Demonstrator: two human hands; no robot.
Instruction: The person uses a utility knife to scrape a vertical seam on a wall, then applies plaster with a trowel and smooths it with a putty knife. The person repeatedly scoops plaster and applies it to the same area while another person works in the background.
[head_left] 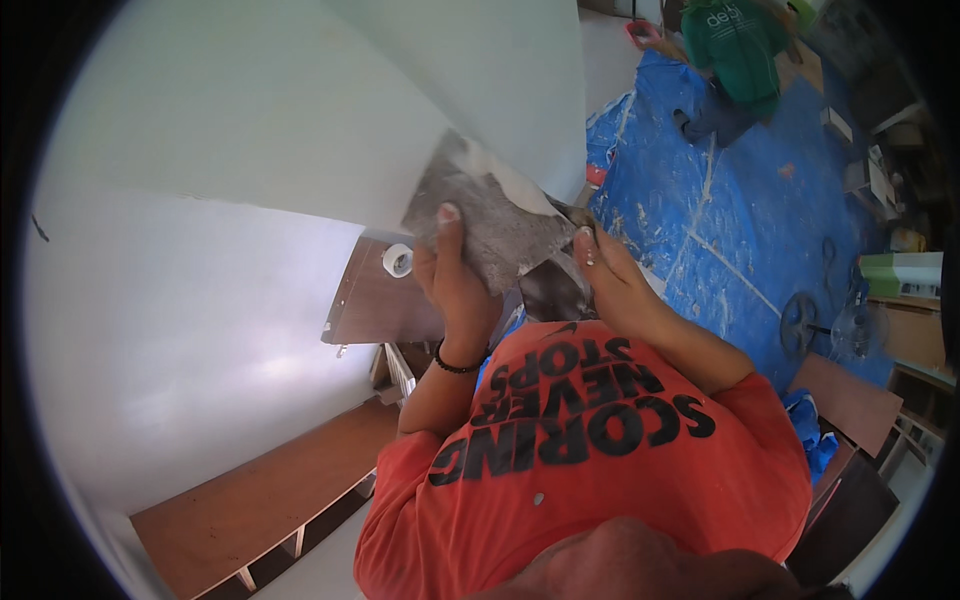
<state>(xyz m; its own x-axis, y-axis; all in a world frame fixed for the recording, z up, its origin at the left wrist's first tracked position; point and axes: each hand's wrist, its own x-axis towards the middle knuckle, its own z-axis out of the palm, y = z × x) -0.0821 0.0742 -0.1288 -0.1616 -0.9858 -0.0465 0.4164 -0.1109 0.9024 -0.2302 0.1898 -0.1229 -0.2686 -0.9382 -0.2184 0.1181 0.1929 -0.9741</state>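
Note:
My left hand (pixel 458 280) is closed on a flat grey, smeared plate (pixel 470 225), its thumb lying across the top face. A patch of white paste (pixel 505 178) covers the plate's far right edge. My right hand (pixel 615 280) is closed at the plate's right corner around a putty knife (pixel 572 213). Only a dark, narrow part of that knife shows, touching or just over the plate. Both hands are in front of my chest, close to the pale wall.
A white wall (pixel 200 300) stands close at the left. Beside my left wrist is a brown board (pixel 375 310) with a roll of white tape (pixel 397 260). Blue sheeting (pixel 700 200) covers the floor at right, where a fan (pixel 850 330) stands. Farther off, a person in green (pixel 735 55) crouches.

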